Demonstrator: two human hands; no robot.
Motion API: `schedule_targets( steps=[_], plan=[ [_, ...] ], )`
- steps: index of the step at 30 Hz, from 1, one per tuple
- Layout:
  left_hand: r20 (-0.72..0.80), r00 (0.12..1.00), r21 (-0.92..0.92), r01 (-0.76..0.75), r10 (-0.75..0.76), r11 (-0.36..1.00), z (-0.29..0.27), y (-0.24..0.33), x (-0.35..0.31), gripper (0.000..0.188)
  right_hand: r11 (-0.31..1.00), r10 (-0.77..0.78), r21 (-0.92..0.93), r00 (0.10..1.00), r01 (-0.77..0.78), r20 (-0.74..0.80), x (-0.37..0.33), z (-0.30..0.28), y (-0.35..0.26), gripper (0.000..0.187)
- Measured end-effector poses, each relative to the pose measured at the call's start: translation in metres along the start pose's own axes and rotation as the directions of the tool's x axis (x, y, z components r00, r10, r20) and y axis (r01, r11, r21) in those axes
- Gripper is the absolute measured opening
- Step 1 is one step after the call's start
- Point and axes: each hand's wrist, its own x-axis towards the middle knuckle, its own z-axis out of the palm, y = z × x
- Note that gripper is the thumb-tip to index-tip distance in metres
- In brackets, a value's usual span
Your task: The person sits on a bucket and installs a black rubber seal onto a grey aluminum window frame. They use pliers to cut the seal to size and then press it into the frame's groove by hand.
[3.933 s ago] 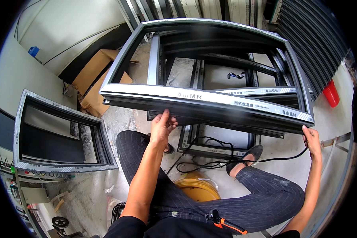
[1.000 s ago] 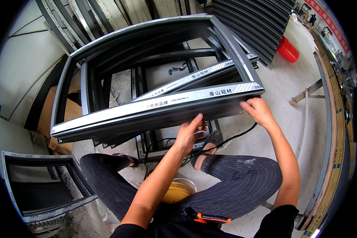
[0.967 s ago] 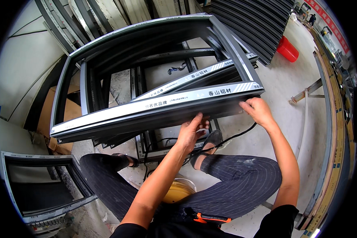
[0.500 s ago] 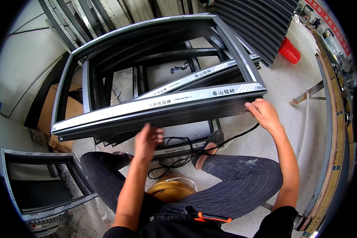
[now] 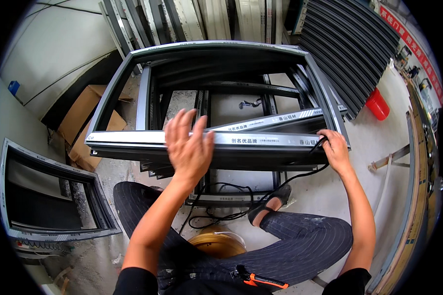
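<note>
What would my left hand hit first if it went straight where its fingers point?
Likely the top frame's far bar, across the opening from your left hand; depth is unclear, so it might pass above.

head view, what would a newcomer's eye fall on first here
The large dark grey rectangular metal frame dominates the centre. The bare left hand is spread over its near bar, while the right hand pinches a thin black flexible cord near that bar's right end. A bright red tapered container stands out at the upper right.
</note>
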Motion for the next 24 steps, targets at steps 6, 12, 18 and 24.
schedule_targets(
  steps=[6, 12, 18, 24],
  plan=[
    [-0.068, 0.995, -0.071, -0.072, 0.067, 0.995, 0.024, -0.032, 0.008, 0.031, 0.992, 0.122, -0.029, 0.992, -0.121, 0.036, -0.018, 0.009, -0.043, 0.018],
    [-0.121, 0.986, -0.01, -0.121, 0.119, 0.993, 0.033, -0.145, 0.038, 0.026, 0.999, -0.052, -0.003, 0.995, 0.053, 0.09, -0.03, 0.031, -0.145, 0.031],
    [-0.191, 0.965, 0.234, 0.222, -0.179, 0.947, 0.014, -0.171, 0.031, 0.024, 0.902, -0.405, -0.101, 0.904, 0.419, 0.133, -0.046, 0.008, -0.226, 0.029],
    [-0.041, 0.868, -0.334, 0.455, -0.495, 0.826, -0.021, -0.08, -0.069, 0.019, 0.938, 0.049, 0.315, 0.953, -0.147, 0.298, -0.13, -0.002, -0.212, 0.035]
  ],
)
